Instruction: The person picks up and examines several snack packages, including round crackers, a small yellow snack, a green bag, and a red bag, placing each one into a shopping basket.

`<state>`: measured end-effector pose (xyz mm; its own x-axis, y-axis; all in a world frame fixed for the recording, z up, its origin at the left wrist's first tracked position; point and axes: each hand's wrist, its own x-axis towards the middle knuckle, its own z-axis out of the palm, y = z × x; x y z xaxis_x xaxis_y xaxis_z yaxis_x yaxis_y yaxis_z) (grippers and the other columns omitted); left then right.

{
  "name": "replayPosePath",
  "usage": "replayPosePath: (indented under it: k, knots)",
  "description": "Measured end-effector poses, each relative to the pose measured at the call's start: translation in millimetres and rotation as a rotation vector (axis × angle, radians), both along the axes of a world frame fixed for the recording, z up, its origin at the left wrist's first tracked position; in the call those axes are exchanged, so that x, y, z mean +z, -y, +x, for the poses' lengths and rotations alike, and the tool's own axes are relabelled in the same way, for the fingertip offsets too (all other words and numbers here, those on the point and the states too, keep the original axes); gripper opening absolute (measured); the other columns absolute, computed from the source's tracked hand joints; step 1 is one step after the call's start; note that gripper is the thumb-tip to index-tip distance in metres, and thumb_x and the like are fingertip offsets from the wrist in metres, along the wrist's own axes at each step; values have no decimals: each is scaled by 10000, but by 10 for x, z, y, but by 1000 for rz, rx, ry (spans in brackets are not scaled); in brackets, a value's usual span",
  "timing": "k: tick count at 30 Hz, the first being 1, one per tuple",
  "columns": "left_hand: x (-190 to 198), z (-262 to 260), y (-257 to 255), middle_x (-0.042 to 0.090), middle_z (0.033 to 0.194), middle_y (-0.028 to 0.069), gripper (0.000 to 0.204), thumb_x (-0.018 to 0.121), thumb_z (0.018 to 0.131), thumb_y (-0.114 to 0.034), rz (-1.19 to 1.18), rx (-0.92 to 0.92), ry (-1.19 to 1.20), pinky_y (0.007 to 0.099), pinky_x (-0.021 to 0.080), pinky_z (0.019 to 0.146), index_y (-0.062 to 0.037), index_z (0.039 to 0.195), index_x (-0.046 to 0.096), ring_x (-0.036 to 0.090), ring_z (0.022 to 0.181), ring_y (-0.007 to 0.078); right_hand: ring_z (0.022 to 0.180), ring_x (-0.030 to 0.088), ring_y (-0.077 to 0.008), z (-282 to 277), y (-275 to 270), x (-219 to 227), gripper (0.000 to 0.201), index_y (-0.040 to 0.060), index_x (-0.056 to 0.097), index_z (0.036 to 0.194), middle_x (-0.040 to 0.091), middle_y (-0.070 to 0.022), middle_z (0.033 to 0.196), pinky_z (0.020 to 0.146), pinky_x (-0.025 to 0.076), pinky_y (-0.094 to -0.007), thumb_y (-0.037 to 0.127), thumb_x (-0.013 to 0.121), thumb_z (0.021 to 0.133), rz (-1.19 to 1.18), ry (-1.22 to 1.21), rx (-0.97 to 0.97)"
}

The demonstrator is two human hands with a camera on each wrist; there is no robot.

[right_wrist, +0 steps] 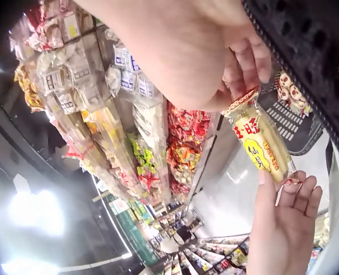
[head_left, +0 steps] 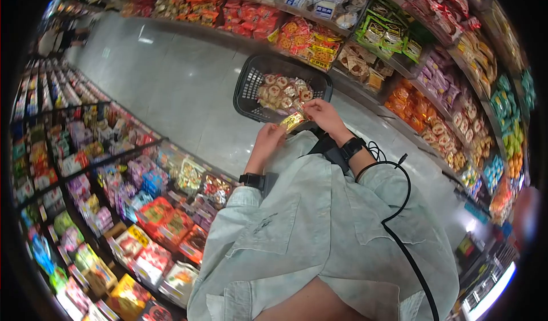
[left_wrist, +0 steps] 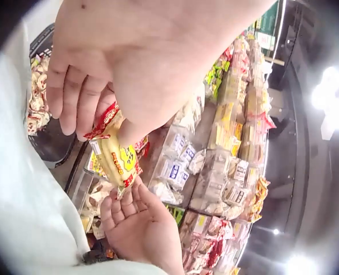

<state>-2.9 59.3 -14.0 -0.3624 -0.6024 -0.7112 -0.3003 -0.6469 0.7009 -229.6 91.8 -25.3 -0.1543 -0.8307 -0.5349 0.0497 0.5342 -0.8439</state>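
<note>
At twelve o'clock we see a snack-filled basket [head_left: 251,87] (shelves [head_left: 85,167] flank us); our left hand [head_left: 268,140] and right hand [head_left: 323,115] pinch a yellow packet [head_left: 292,121].

Snack packet [head_left: 291,121]: small, elongated, yellow wrapper with red crimped ends and red print, sealed. Held in the air between both hands, above the black basket, at chest height. The right hand [right_wrist: 215,63] pinches one red end and the left hand [left_wrist: 141,51] pinches the other, so the packet [right_wrist: 261,146] hangs slanted between them.
</note>
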Motion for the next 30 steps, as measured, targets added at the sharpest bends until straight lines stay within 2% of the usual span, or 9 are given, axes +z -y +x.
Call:
replayPosePath:
  k: [3, 6, 9, 12, 15, 19, 25, 28, 30]
  knots:
    - [-42, 88, 429, 661, 896, 53, 290, 625, 944, -318, -12, -190, -29, 239, 485, 702, -53, 1054, 583, 604, 746, 102, 833, 632, -140, 168, 70, -7, 218, 5, 663, 1074, 696, -66, 937, 755, 496, -272, 134, 608, 907, -31, 13, -201]
    - [21, 222, 771, 678, 947, 60, 381, 631, 936, -326, 22, -432, -43, 261, 499, 717, -41, 1181, 569, 613, 774, 111, 866, 632, -139, 493, 39, -71, 219, 9, 663, 1074, 697, -62, 949, 779, 497, -280, 132, 608, 901, -83, -160, -336]
    - [-50, 404, 934, 686, 1001, 62, 462, 642, 925, -349, 59, -586, -107, 275, 505, 737, -40, 1254, 548, 622, 818, 121, 907, 639, -145, 716, -241, -245, 221, 20, 663, 1084, 698, -64, 977, 821, 499, -287, 131, 608, 900, 20, -272, -449]
    - [-757, 731, 985, 685, 1024, 64, 475, 649, 915, -378, -121, -780, 132, 281, 507, 755, -37, 1232, 557, 629, 855, 137, 913, 641, -149, 976, -561, -102, 221, 27, 659, 1093, 696, -65, 991, 844, 497, -288, 128, 605, 904, 86, -175, -658]
    - [-744, 859, 1125, 690, 976, 141, 504, 645, 909, -349, 35, -819, 111, 303, 534, 717, 44, 1217, 571, 665, 792, 183, 891, 627, -140, 1188, -871, 207, 219, 22, 651, 1096, 691, -58, 978, 829, 495, -287, 132, 588, 917, 194, -149, -746]
    - [-808, 862, 1180, 689, 933, 116, 410, 643, 914, -333, 23, -967, 141, 307, 531, 691, 35, 1091, 611, 658, 765, 177, 861, 613, -122, 1369, -1150, 312, 212, 28, 649, 1096, 684, -59, 956, 798, 492, -262, 128, 579, 924, 228, -32, -941]
    - [-735, 606, 1164, 684, 925, 97, 346, 648, 914, -307, 10, -944, 41, 307, 527, 701, -2, 1075, 618, 649, 787, 156, 850, 617, -104, 1552, -1254, 241, 207, 33, 639, 1090, 671, -43, 956, 778, 494, -247, 128, 564, 923, 167, 4, -913]
    - [-637, 459, 1058, 682, 919, 93, 312, 645, 913, -279, 30, -908, 82, 294, 522, 698, -10, 1070, 621, 641, 770, 150, 833, 612, -106, 1592, -1406, 275, 207, 41, 637, 1093, 663, -33, 931, 765, 500, -254, 139, 569, 924, 239, -18, -857]
    - [-607, 383, 960, 682, 914, 83, 291, 640, 915, -265, 31, -955, 99, 281, 516, 691, -18, 1067, 618, 635, 762, 140, 814, 609, -114, 1639, -1569, 271, 207, 39, 640, 1077, 658, -29, 906, 762, 503, -265, 145, 578, 911, 209, -37, -916]
